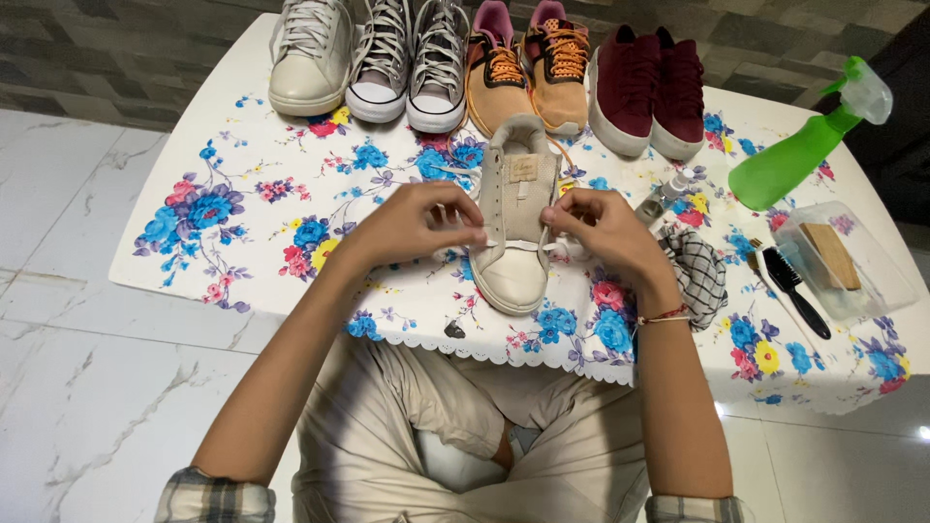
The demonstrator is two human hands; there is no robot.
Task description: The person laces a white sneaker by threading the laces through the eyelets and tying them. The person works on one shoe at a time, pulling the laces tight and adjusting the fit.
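Lacing looks in hand: a beige sneaker [517,228] sits toe-near at the counter's [242,281] near edge; the left hand [418,225] and right hand [603,229] each pinch a white lace [557,249] end. Next probably needs threading an eyelet

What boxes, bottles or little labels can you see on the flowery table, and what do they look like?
Spray bottle: far right, lying tilted, bright green with a pale trigger top.
Plastic box: right edge, clear and rectangular, a brown block inside.
Tongue label: small tan patch on the beige shoe between both hands.
Small bottle: beside the right hand, clear with a white top.
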